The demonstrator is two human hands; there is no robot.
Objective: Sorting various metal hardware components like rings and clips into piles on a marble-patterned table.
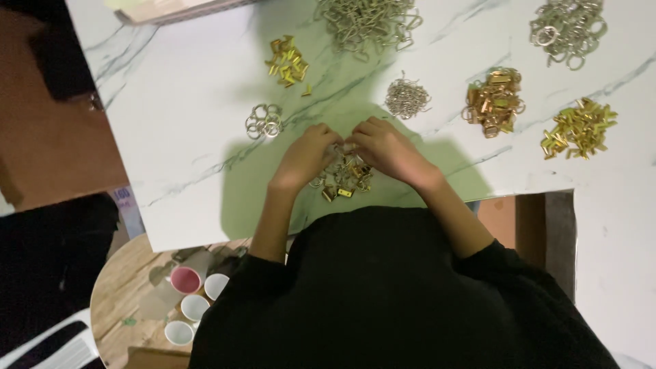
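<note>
The fingers (345, 143) curl inward, hiding whatever they pinch. The hands cover part of the heap (344, 179) at the table's near edge. The top edge cuts off two ring piles (369, 20) (568, 27) at the far edge.

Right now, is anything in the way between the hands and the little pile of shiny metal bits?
Nothing visible is. The left hand and right hand are already on the small pile of metal pieces, fingertips meeting over it. The other heaps lie farther back on the marble table.
</note>
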